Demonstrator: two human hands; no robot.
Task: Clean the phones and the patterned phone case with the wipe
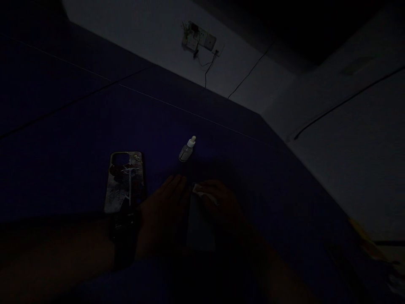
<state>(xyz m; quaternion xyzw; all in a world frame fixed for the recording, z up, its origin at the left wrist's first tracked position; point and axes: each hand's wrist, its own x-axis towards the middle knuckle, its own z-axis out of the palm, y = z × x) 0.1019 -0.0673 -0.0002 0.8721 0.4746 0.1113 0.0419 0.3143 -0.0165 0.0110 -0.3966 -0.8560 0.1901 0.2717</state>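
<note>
The picture is very dark. A phone (201, 230), seen as a flat dark slab, lies on the blue surface between my hands. My left hand (164, 211), with a watch (123, 228) on its wrist, holds the phone's left side; its fingers reach forward along that edge and its thumb is lost in shadow. My right hand (224, 202) is closed around a small white cloth (205, 193) and rests over the phone's upper right part. Beyond the hands lies a small dropper bottle (186, 151) with a white cap. A patterned phone case (126, 181) lies left of my left hand.
The wide dark blue surface (152, 122) meets a pale wall (142, 33). Sockets with a plug (202, 38) are on that wall, with thin cables hanging. At the lower right edge are yellowish things (363, 236) too dim to make out.
</note>
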